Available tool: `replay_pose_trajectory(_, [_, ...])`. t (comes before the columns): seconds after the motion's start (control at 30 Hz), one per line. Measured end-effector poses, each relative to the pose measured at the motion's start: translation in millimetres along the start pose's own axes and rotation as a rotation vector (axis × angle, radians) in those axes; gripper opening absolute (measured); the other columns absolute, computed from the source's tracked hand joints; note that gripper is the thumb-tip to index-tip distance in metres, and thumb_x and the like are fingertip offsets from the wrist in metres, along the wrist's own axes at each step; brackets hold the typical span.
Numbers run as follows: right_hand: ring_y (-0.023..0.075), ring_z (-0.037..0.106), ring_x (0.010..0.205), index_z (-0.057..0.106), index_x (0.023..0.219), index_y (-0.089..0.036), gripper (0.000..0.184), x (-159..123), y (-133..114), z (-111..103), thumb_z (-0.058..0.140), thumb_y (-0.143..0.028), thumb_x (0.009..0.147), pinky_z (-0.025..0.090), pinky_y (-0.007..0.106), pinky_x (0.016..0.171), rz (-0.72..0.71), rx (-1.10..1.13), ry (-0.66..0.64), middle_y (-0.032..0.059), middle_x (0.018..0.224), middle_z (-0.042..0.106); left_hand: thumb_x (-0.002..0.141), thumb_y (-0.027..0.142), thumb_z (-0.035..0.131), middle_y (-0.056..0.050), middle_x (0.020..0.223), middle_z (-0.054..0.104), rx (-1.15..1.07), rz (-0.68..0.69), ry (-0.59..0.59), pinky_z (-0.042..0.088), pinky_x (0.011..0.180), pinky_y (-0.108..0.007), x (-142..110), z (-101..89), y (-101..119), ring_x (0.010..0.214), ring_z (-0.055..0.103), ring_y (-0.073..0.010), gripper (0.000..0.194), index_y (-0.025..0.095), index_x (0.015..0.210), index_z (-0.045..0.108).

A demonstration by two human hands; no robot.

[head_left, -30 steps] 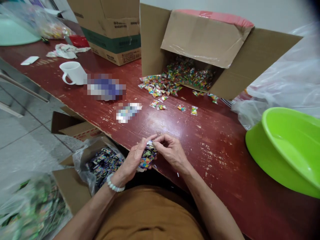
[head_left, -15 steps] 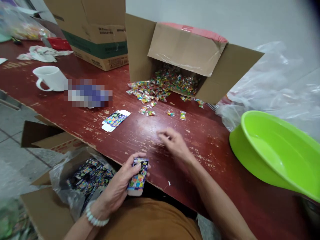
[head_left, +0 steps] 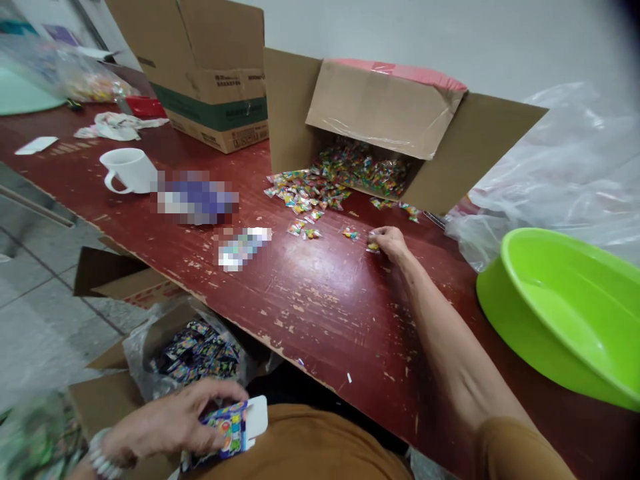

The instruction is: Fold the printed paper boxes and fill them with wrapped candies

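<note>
Low at the left, above the table's edge, my left hand (head_left: 175,417) grips a small printed carton (head_left: 234,430) by its sides. The carton's white end flap sticks out to the right. Across the table my right hand (head_left: 393,243) has its thumb and fingertips closed on a small clear candy packet (head_left: 373,247) with coloured pieces inside, at the table surface. Another candy packet (head_left: 351,233) lies just left of those fingers. A loose pile of the same packets (head_left: 310,190) spills from an open cardboard box (head_left: 373,113).
A green basin (head_left: 500,300) stands at the right beside clear plastic sheeting (head_left: 540,160). At the left are a white mug (head_left: 131,170), pixelated items and a taller cardboard box (head_left: 210,87). Below the table edge, a plastic-lined box holds many dark printed packets (head_left: 200,350).
My right hand has reached forward and right to a candy packet. My left hand has moved down and left with the carton, which is now turned sideways with its flap out.
</note>
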State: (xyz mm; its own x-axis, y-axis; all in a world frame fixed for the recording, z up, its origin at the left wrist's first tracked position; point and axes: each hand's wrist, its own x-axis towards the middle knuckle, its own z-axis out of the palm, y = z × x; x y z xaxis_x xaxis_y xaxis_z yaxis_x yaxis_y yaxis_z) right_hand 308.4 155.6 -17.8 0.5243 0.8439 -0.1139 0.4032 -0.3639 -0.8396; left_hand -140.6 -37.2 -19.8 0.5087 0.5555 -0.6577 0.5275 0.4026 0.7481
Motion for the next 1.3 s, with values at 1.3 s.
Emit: replay_pose_trajectory(1.3, [0.012, 0.057, 0.06, 0.061, 0.108, -0.022, 0.045, -244.0, -22.4, 52.7, 0.081, -0.044, 0.074, 0.05, 0.026, 0.057, 0.062, 0.763, -0.85, -0.0001, 0.082, 0.064, 0.082, 0.051, 0.066, -0.005, 0.079, 0.07, -0.8, 0.438, 0.308, 0.05, 0.056, -0.026, 47.6, 68.8, 86.1, 0.064, 0.063, -0.0169, 0.041, 0.015, 0.101, 0.067])
